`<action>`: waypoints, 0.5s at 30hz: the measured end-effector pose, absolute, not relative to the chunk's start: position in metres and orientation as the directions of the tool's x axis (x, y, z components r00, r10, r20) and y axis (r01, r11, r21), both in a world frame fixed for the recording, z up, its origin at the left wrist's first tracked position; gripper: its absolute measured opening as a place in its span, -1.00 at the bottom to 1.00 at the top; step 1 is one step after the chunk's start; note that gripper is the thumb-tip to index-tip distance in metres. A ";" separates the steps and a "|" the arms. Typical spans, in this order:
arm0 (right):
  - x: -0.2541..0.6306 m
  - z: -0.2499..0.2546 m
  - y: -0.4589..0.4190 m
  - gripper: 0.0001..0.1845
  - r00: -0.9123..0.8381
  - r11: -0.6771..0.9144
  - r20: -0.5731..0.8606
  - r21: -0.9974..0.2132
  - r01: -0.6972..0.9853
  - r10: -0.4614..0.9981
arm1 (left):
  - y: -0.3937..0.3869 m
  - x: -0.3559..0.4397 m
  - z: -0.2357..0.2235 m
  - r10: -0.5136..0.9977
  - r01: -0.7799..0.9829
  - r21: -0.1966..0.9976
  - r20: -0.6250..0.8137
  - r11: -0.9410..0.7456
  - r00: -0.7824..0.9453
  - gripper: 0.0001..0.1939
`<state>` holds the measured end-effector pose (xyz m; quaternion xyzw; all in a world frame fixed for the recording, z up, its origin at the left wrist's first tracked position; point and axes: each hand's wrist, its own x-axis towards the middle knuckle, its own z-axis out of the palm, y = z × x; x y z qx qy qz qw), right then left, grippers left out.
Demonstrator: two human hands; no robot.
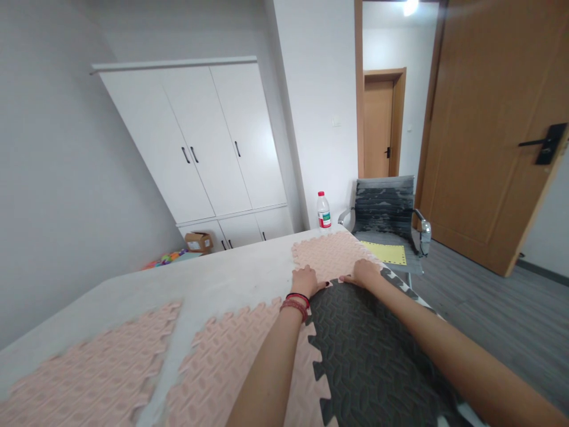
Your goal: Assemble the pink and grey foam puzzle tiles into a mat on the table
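Dark grey mat [368, 350] ran lengthwise toward 12 o'clock, where left hand [306, 280] and right hand [365, 274] pressed flat, fingers together, at the pink mat [331, 252] seam

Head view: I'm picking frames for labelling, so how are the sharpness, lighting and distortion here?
Head view: the near pink mats are smeared with blur, while the left hand and right hand on the grey mat read fairly clearly; soft even light, a bright ceiling lamp glaring in the hallway; wardrobe and door lean from wide-angle distortion.

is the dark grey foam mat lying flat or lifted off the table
Flat: the dark grey mat lies spread on the table, both hands pressing its far edge.
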<state>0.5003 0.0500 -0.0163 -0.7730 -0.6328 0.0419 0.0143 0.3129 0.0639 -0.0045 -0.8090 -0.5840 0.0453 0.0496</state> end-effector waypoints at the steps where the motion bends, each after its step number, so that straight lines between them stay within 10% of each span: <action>1: 0.502 -0.018 0.047 0.00 0.194 -0.195 -0.021 -0.079 0.978 0.981 | 0.063 0.312 -0.005 0.950 0.941 -0.131 -0.015 -0.312 0.313 -0.43; 15: 0.507 -0.035 0.046 0.07 0.142 -0.133 0.086 -0.109 0.985 0.986 | 0.062 0.310 -0.019 0.948 0.945 -0.106 0.048 -0.309 0.315 -0.33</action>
